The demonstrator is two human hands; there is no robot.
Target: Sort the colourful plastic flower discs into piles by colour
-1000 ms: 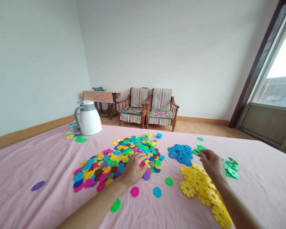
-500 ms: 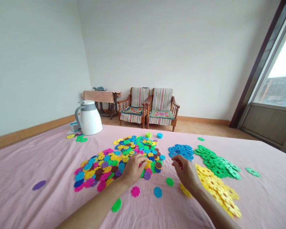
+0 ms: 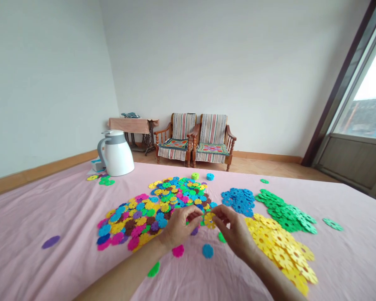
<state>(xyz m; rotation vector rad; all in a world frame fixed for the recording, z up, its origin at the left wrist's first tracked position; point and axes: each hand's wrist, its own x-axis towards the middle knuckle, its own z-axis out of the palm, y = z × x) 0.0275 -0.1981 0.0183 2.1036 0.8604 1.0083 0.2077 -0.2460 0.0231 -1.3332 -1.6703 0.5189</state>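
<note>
Between my two hands is a yellow flower-shaped disc (image 3: pixel 209 220), thin, with a notched rim. My right hand (image 3: pixel 235 232) pinches its right edge between thumb and fingers. The closed fingertips of my left hand (image 3: pixel 183 223) meet its left edge. Under and behind my left hand spreads a mixed pile of coloured flower discs (image 3: pixel 138 213), partly covered by the hand. Beside my right forearm lies a heap of yellow discs (image 3: pixel 278 242). Loose on the cloth below my hands are a blue disc (image 3: pixel 207 251) and a pink disc (image 3: pixel 178 251).
Blue discs (image 3: pixel 238 200) and green discs (image 3: pixel 288 213) form heaps on the right. Two small stacks, one lime (image 3: pixel 195 176) and one blue (image 3: pixel 210 177), stand at the back. A white jug (image 3: pixel 119 156) is on the pink cloth (image 3: pixel 34 213) at left. Two wooden armchairs (image 3: pixel 213 138) stand beyond.
My right hand has moved left to meet my left hand and now grips the yellow disc. My left hand has shifted slightly right and turned the disc's face into view.
</note>
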